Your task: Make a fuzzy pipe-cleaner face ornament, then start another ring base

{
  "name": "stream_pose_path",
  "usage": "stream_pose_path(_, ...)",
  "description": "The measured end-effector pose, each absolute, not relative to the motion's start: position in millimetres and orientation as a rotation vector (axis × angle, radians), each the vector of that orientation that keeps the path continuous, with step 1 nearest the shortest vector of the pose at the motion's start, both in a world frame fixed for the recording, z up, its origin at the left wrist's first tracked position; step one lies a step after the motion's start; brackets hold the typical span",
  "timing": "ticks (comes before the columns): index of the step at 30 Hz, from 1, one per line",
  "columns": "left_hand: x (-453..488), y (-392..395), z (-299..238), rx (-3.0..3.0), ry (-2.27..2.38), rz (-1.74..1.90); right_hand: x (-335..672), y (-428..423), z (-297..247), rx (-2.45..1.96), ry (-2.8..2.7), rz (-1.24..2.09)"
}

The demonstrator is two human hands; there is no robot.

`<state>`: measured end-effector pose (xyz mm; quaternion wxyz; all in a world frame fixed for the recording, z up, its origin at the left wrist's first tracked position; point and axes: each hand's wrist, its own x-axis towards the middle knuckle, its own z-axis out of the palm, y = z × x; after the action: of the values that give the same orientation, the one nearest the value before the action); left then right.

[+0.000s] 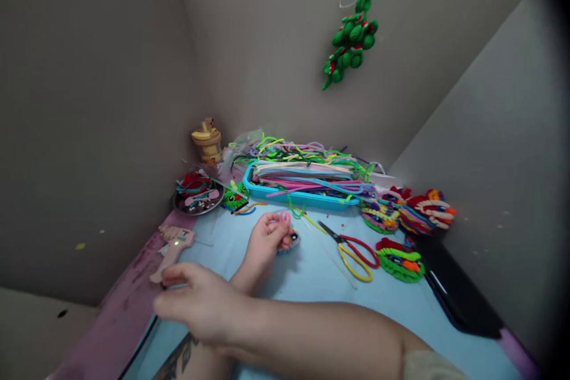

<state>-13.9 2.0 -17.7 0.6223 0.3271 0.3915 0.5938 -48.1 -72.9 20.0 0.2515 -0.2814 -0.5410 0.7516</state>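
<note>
My left hand (265, 240) is closed around a small fuzzy craft piece (293, 240) with light-blue and orange parts and a dark round eye. A pink loop (285, 217) rises above the fingers, and the fingers hide much of the piece. Crossing over the left forearm, my right hand (200, 303) is at the lower left, slightly blurred, its thumb and fingers apart. Those fingertips are by the lower end of the handle of a pale pink glue gun (176, 244), which lies on the table with a small green light showing. Whether they touch it I cannot tell.
Behind the hands, a blue tray (307, 197) is full of coloured pipe cleaners. Scissors (347, 246) lie open on the right, near fuzzy finished pieces (401, 260) and a black flat object (458, 291). A metal bowl (198, 209) and a lidded cup (207, 143) stand left.
</note>
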Motion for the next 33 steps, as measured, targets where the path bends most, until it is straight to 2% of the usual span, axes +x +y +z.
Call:
stream_pose_path(3, -13, 0, -9, 0.703, 0.909, 1.392, 35, -61, 43, -0.64, -1.585, 1.769)
stream_pose_path(6, -7, -6, -1, 0.698, 0.898, 1.446, 97, -33, 45, -0.793, -1.363, 1.261)
stream_pose_path(8, -2, -10, 3, 0.753, 0.932, 1.454, 118, -14, 34, -0.904, -1.216, 1.132)
stream_pose_path(17, 6, -15, -1, 0.835, 1.021, 1.407, 127, 3, 1, -0.925, -1.374, 1.293)
stream_pose_path(26, 8, -15, 0, 0.879, 1.077, 1.405, 124, 7, -8, -0.846, -1.126, 1.539)
stream_pose_path(33, 7, -16, 0, 0.877, 1.12, 1.339, 122, 4, 0, -0.84, -1.13, 1.493)
